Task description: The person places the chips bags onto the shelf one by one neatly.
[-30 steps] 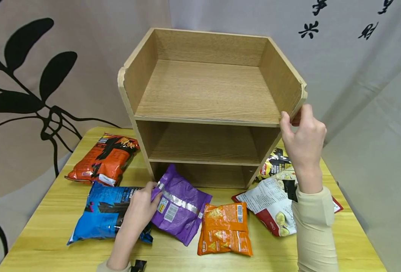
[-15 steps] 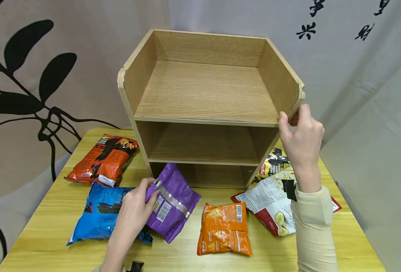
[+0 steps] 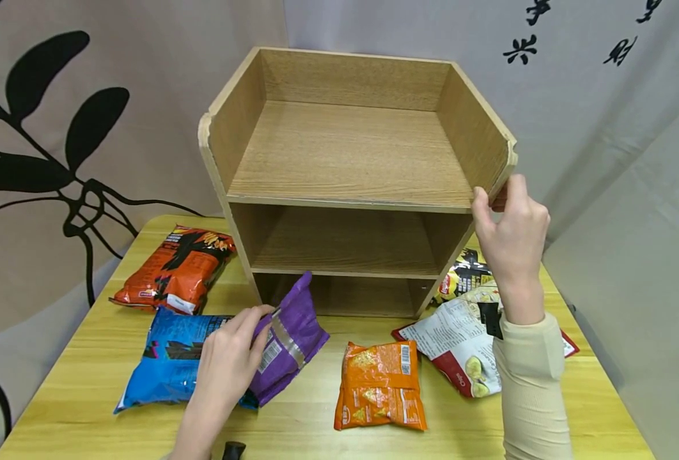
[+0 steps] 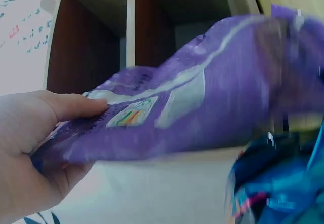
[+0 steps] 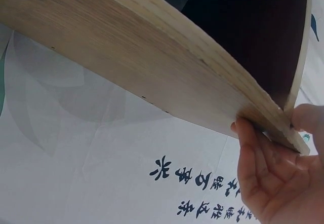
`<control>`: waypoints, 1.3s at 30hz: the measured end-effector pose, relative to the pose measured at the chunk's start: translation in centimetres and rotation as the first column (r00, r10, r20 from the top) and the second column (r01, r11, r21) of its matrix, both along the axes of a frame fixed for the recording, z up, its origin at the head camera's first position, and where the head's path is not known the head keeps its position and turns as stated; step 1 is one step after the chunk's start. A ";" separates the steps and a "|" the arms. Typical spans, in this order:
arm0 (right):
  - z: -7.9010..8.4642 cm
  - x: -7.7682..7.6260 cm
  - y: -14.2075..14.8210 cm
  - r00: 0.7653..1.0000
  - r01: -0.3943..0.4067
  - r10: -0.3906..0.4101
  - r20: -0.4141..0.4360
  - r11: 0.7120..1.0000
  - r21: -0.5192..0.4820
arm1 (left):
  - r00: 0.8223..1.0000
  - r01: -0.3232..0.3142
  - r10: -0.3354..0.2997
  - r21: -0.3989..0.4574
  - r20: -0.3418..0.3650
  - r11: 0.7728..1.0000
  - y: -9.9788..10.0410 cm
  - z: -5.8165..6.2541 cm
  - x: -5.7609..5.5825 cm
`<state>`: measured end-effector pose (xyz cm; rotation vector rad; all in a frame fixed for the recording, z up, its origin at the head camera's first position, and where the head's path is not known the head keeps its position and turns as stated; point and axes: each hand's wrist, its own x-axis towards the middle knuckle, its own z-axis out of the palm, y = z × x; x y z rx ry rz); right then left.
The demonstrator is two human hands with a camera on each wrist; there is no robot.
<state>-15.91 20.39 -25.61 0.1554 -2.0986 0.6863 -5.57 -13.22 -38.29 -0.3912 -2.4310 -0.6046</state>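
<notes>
My left hand pinches the left edge of a purple snack bag, thumb on its printed back in the left wrist view. The bag is tilted, its far corner overlapping the bottom compartment of a wooden shelf unit in the head view. On the right, my right hand grips the front edge of the shelf's side panel, the thumb at the front and the fingers against the outer face. Partly behind the left hand lies a blue snack bag.
A red-orange snack bag lies left of the shelf. At the front sits an orange bag. A white and red bag and a yellow and black bag lie at the right, partly hidden by the right arm. Patterned curtains hang behind.
The purple bag has shifted left, away from the orange bag, and turned more on edge in my left hand. My right hand has kept its grip on the shelf.
</notes>
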 end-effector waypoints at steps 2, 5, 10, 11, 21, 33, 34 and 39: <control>0.0 0.0 0.0 1.000 -0.001 0.001 0.000 1.000 -0.003 | 0.999 0.033 -0.033 -0.007 -0.036 0.999 0.5 -0.1 0.1; 0.0 0.0 0.0 1.000 -0.001 0.001 0.005 1.000 -0.008 | 0.995 0.086 -0.086 -0.022 -0.045 0.996 1.6 -0.3 0.3; 0.0 0.0 0.0 1.000 0.000 0.000 0.006 1.000 -0.009 | 0.974 0.209 -0.206 -0.024 0.100 0.978 3.6 -1.0 0.5; 0.0 0.0 0.0 1.000 0.001 -0.001 0.005 1.000 -0.010 | 0.963 0.234 -0.230 -0.016 0.139 0.972 3.9 -1.1 0.6; 0.1 0.0 -0.1 1.000 0.001 -0.001 0.015 1.000 -0.015 | 0.764 0.478 -0.418 0.005 0.491 0.878 5.4 -2.9 0.7; 0.2 0.1 0.0 1.000 0.002 -0.001 0.030 1.000 -0.025 | 0.588 0.509 -0.467 0.146 0.661 0.848 5.1 -4.3 0.0; 0.2 0.1 0.0 1.000 0.002 -0.001 0.030 1.000 -0.025 | 0.600 0.480 -0.451 0.153 0.661 0.864 4.9 -4.3 -0.2; 0.1 0.1 0.0 0.999 -0.001 0.002 0.034 1.000 -0.022 | 0.786 0.159 -0.133 0.010 0.604 0.987 4.4 -4.7 -0.5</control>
